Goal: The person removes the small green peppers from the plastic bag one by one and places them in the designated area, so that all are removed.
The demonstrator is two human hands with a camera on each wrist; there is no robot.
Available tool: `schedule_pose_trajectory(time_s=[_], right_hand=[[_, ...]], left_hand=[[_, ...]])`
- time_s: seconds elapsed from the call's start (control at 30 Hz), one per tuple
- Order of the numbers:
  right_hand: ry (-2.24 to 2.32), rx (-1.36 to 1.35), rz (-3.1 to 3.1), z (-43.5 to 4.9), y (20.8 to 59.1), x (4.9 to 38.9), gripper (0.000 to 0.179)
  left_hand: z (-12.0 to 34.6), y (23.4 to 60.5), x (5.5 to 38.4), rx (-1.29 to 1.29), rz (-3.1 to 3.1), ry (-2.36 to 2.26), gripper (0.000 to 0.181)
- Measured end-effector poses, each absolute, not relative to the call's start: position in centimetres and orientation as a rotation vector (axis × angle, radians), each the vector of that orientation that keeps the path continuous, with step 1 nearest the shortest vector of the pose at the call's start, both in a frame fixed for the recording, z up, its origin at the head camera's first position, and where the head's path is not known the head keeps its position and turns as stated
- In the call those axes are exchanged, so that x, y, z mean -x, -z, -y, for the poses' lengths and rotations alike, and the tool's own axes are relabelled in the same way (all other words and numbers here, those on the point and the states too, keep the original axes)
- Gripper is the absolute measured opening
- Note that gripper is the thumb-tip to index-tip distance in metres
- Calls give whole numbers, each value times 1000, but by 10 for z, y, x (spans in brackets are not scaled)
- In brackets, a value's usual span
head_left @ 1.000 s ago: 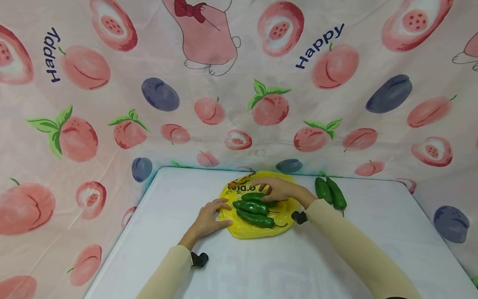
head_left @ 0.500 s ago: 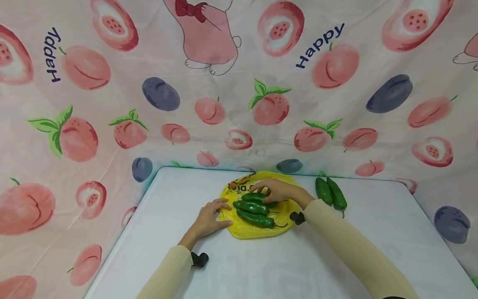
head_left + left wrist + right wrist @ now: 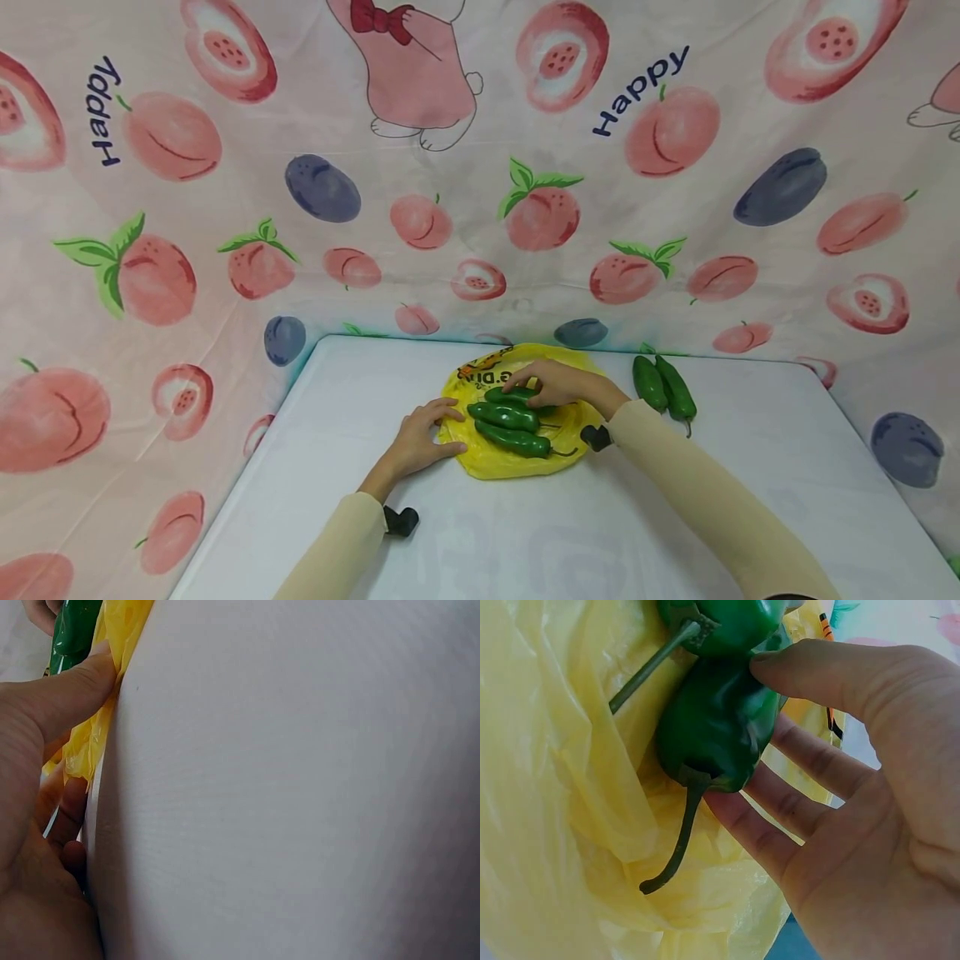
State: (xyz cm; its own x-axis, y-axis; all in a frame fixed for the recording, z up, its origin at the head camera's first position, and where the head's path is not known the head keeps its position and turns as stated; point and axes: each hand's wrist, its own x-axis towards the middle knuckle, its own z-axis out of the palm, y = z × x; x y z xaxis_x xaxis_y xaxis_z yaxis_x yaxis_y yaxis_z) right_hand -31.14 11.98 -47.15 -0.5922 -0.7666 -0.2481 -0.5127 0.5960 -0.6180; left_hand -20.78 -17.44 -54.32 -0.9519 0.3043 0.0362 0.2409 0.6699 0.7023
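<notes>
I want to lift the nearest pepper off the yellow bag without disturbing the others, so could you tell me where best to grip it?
Probably pinch the nearest pepper around its thick middle, coming from above on its near side. It lies flat on the yellow bag, stem pointing right, with the near flank free. The thin curved stem looks too slight to bear it, and the next pepper crowds the far side.

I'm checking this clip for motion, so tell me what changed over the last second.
Almost nothing. The right hand drew back very slightly toward the person and keeps its fingers around the far pepper on the yellow bag. The left hand still pinches the bag's near left edge. The two other peppers on the bag and the two peppers beside it on the table lie where they were.
</notes>
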Motion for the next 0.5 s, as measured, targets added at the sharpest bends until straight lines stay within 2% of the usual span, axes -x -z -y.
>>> schedule_pose_trajectory(time_s=[0.5], right_hand=[[640,995,-2335,-118,472,312,41]], left_hand=[[175,545,208,-438,-2788,-1167,39]])
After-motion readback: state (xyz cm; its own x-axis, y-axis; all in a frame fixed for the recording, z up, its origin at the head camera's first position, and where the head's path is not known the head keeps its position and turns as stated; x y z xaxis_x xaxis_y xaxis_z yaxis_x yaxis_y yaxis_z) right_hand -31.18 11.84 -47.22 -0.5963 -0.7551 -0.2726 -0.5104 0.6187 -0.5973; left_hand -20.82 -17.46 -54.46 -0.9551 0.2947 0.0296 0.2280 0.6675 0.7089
